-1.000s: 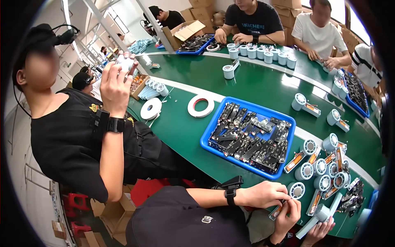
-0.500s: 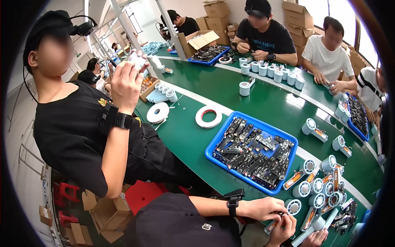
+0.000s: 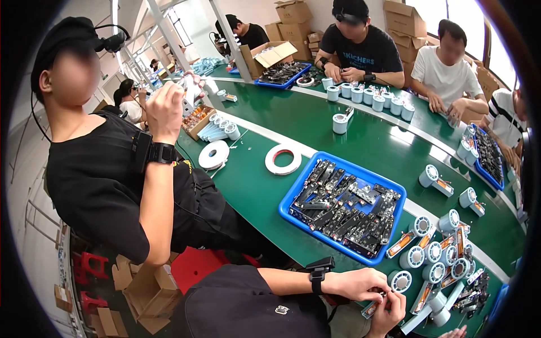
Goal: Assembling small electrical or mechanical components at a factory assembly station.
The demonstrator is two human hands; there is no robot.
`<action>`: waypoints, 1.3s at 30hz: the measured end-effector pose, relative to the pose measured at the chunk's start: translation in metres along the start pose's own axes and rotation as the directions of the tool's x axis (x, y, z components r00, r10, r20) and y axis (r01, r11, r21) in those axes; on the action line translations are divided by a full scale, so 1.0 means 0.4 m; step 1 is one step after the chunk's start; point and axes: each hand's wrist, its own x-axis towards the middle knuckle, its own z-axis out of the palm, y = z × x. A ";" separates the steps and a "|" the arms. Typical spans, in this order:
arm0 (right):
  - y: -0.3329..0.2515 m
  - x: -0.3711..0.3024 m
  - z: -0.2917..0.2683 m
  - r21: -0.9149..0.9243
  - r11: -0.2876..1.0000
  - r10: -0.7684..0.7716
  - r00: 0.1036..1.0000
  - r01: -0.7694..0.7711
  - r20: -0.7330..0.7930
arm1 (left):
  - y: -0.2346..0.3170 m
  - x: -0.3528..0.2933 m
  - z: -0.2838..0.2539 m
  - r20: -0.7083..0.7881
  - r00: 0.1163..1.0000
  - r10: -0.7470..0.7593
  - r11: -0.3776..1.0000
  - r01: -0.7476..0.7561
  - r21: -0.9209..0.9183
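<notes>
My left hand, with a black device strapped at the wrist, reaches in from the lower middle. Its fingertips are pinched together, meeting those of my right hand, over a small dark piece too hidden to name. Right beside the fingertips lies a round light-blue fan head. An orange-centred handle shows partly under my hands; whether it joins that head is covered. Close on the right stand several more fan units with round grilles and orange cells in their handles. Another person's hand shows at the bottom right edge.
A blue tray of black circuit boards stands beyond my left hand. White tape rolls lie farther off. Loose boards sit at right. A person in black stands at left, holding a light-coloured part; others work across the green table.
The other person's hand has drawn back from the light-blue piece at lower right, which now rests there. The standing person's hands have shifted slightly left. My hands stay nearly in place.
</notes>
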 end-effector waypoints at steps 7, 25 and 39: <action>0.025 -0.013 -0.004 0.043 0.999 0.008 1.000 -0.007 -0.018 | -0.014 -0.003 0.019 -0.108 0.992 0.068 0.996 -0.062 0.056; -0.030 0.023 0.009 -0.130 0.973 -0.204 0.975 0.191 -0.091 | -0.059 0.021 0.000 -0.100 0.987 0.128 0.990 -0.121 0.073; 0.019 0.011 -0.009 -0.109 0.967 -0.235 0.971 0.229 -0.047 | -0.001 0.001 0.035 -0.122 0.992 0.020 1.000 -0.022 -0.014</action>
